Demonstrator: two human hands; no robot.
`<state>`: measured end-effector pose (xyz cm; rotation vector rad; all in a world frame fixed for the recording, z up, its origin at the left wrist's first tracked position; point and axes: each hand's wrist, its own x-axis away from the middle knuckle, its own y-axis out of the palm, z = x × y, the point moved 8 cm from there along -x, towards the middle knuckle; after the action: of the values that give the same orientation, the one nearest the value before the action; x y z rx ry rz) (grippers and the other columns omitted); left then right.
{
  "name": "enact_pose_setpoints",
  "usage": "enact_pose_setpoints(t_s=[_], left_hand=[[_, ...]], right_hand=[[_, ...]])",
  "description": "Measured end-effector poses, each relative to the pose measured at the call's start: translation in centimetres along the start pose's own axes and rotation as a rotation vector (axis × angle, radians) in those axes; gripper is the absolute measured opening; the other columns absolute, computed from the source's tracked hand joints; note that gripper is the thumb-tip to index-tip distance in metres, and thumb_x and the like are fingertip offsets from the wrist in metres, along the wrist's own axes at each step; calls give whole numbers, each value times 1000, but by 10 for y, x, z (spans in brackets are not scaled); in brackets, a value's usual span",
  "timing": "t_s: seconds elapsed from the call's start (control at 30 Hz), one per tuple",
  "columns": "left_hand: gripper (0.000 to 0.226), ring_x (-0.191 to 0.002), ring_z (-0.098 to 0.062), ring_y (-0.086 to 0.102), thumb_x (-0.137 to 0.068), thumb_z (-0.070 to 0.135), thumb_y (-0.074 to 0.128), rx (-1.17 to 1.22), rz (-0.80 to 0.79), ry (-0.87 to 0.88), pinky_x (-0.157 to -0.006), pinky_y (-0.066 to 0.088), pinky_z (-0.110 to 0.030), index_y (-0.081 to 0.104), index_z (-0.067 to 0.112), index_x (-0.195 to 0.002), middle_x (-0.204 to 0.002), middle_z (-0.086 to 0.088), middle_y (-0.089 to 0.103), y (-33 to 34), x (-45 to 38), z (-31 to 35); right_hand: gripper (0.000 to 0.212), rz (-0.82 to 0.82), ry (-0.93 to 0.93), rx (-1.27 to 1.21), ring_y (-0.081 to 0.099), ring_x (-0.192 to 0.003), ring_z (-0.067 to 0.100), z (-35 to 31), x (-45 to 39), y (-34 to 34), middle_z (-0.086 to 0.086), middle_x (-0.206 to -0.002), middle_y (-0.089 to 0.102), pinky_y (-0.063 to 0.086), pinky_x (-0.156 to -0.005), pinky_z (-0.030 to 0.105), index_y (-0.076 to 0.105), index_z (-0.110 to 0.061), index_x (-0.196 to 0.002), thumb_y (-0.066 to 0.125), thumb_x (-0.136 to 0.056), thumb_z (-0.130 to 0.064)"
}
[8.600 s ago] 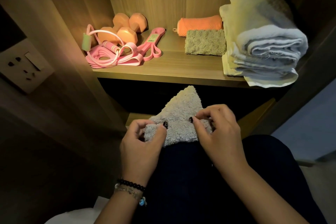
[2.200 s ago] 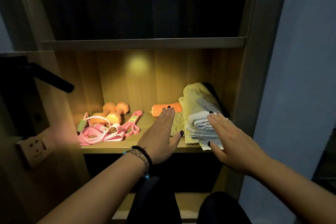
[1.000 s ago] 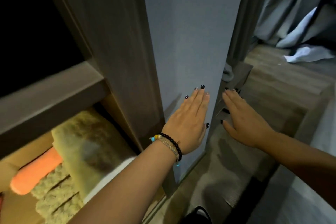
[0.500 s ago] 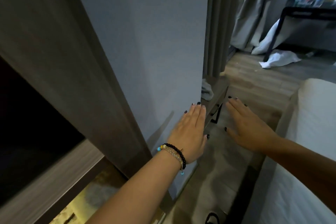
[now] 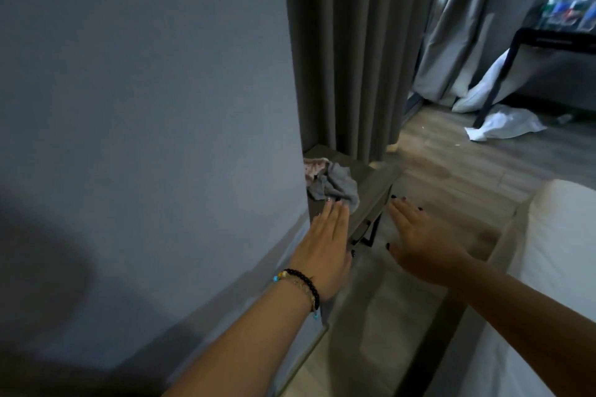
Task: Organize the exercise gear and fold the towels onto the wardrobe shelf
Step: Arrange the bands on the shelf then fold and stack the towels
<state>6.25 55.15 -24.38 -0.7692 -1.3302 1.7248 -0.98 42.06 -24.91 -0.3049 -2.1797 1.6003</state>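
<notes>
The wardrobe shelf, the towels and the exercise gear are out of view. My left hand (image 5: 325,251) is stretched forward with straight fingers, flat beside the grey wall panel (image 5: 161,106), and holds nothing. My right hand (image 5: 416,245) is held out beside it, fingers straight and spread, also empty, over the floor. A crumpled grey cloth (image 5: 335,187) lies on a low wooden side table (image 5: 371,190) just beyond my left fingertips.
Grey curtains (image 5: 348,48) hang behind the side table. A white bed edge (image 5: 554,251) is at the right. Farther off, a white cloth (image 5: 503,124) lies on the wood floor under a black-framed table (image 5: 548,39) with bottles.
The view has swung right, away from the wardrobe, whose lit shelf has left the frame. Both hands stay outstretched and empty. The side table and grey cloth have come into view.
</notes>
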Motion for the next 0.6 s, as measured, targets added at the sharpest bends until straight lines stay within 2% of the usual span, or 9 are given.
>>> enact_pose_setpoints(t_s=[0.33, 0.47, 0.6], left_hand=[[81, -147, -20, -19, -99, 25, 44, 114, -45, -134, -120, -7, -32, -15, 5, -150, -161, -8, -16, 36, -61, -21], [82, -147, -18, -16, -98, 26, 47, 205, -4, -195, -120, -5, -30, -13, 6, -151, -161, -7, -14, 41, -87, -33], [79, -148, -14, -7, -97, 18, 48, 332, 115, -200, -121, 3, -28, -8, 12, -153, -161, 0, -12, 39, -112, -40]], right_hand=[[77, -50, -100, 20, -6, -149, 21, 19, -51, -1, 6, -162, -3, 5, -120, 36, 0, -12, -154, 49, -97, -29], [78, -52, -112, 14, -6, -149, 21, 22, -71, 0, 4, -162, -2, 6, -120, 36, 0, -14, -153, 51, -97, -29], [75, -36, -96, -15, -5, -149, 21, 32, -97, -4, 5, -162, -1, 6, -119, 35, 0, -14, -153, 48, -98, -30]])
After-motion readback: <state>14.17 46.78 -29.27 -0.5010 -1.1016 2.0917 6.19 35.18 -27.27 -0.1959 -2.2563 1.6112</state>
